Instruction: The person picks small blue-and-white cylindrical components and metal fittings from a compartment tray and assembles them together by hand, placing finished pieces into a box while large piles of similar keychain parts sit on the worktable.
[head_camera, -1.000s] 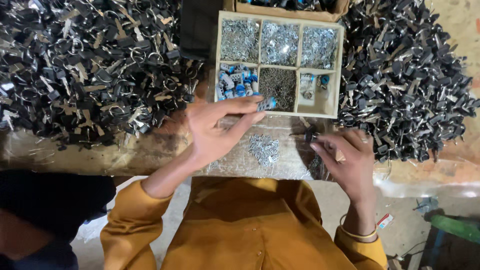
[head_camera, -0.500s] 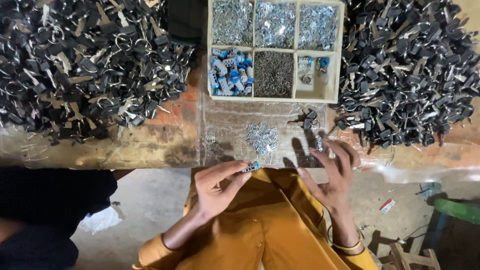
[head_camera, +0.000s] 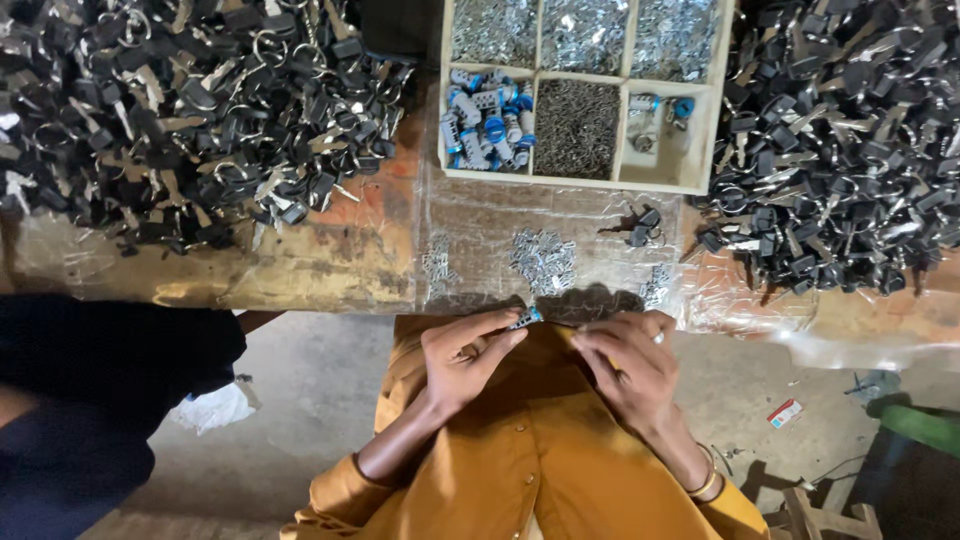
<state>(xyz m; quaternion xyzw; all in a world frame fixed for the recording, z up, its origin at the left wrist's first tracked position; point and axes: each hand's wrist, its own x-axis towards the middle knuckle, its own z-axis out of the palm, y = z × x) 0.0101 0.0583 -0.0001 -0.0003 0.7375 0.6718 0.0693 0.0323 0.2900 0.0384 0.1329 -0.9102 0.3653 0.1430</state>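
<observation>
My left hand (head_camera: 468, 352) pinches a small blue-and-silver lock cylinder (head_camera: 526, 318) between thumb and fingertips, just below the table's front edge. My right hand (head_camera: 626, 362) is curled beside it, fingertips nearly touching the left hand; what it holds is hidden. Above them on the plastic sheet lies a small pile of silver metal pieces (head_camera: 543, 260). A wooden divided tray (head_camera: 706, 128) at the back holds blue cylinders (head_camera: 487, 120), dark pins (head_camera: 574, 128) and silver parts.
Large heaps of black-headed keys lie at the left (head_camera: 180, 120) and right (head_camera: 850, 140) of the table. A key pair (head_camera: 640, 228) rests near the tray. A person in dark clothes (head_camera: 90, 400) is at the lower left. A green object (head_camera: 915, 430) is on the floor.
My left hand came back from the tray with a blue cylinder down to the table edge. My right hand drew in beside it. The view shifted down.
</observation>
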